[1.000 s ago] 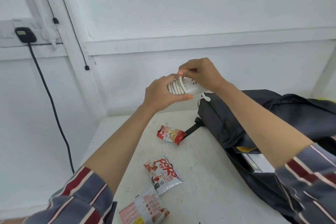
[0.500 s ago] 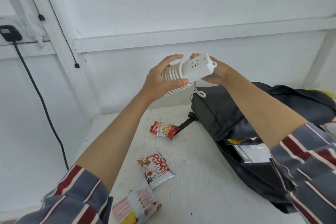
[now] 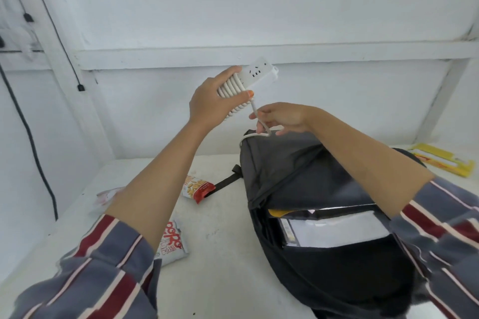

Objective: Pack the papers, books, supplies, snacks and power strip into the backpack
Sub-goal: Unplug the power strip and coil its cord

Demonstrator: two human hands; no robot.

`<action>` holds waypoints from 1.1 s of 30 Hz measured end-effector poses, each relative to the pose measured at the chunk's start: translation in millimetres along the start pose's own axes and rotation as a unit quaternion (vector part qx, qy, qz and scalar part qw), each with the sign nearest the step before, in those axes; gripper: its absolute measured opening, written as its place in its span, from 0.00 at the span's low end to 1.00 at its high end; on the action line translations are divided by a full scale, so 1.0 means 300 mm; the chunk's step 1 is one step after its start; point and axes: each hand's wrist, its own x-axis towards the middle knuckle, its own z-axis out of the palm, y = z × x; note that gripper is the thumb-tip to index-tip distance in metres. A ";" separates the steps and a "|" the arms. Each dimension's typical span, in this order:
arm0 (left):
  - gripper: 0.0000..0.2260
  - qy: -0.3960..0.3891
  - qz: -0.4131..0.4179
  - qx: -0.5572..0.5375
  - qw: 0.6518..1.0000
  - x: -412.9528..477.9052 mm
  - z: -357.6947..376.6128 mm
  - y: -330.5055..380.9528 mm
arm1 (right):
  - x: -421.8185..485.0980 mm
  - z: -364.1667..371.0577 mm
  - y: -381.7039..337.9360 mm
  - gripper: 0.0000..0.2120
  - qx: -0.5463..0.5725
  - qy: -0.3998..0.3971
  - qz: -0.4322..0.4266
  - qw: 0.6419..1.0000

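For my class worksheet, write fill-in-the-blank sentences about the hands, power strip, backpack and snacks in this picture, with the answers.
1. The left hand grips the power strip, which is ____ in colour.
2. The right hand pinches its loose cord; the main compartment of the backpack is ____.
3. The red snack packet lies on the backpack's ____ side.

Missing words: white; open; left

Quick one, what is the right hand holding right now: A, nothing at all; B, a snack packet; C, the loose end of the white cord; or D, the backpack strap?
C: the right hand pinches the loose cord trailing from the power strip, which the left hand grips above the backpack.
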 end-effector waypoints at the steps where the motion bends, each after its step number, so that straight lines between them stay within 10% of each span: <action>1: 0.22 0.006 -0.010 0.027 1.000 0.006 0.005 -0.001 | -0.010 -0.011 0.003 0.09 -0.053 0.005 -0.005 0.999; 15: 0.27 0.012 -0.008 0.245 0.969 0.076 0.035 0.029 | -0.033 -0.064 0.030 0.15 -0.157 0.095 -0.132 0.974; 27: 0.27 0.118 0.010 0.152 0.981 0.167 -0.018 0.109 | 0.051 -0.131 0.037 0.05 -0.110 0.109 -0.133 0.979; 33: 0.27 0.115 0.001 0.140 0.983 0.170 -0.018 0.055 | 0.206 -0.189 0.070 0.10 -0.068 0.315 -0.062 0.945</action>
